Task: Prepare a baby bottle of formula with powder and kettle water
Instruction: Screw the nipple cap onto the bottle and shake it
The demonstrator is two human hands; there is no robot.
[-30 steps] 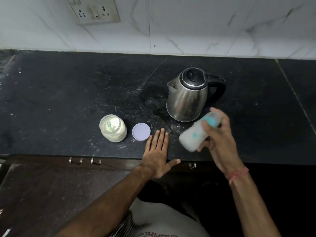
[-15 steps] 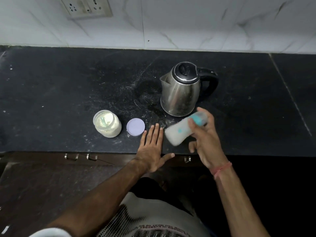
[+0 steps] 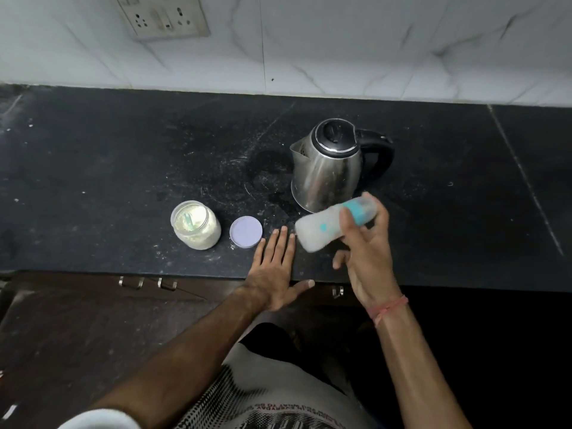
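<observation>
Capped bottle (image 3: 328,226), tilted before kettle (image 3: 328,168), still gripped and shaken by right hand (image 3: 365,243); left hand (image 3: 275,267) kept flat; mixing judged underway

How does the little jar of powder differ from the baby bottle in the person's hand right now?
The round clear jar of pale powder stands upright on the black counter, untouched; the cloudy baby bottle with the teal top is tilted on its side in the air, held by the right hand. The jar is open, its lilac lid lying beside it; the bottle is capped. The jar is squat, the bottle slender. Both hold whitish contents.
</observation>
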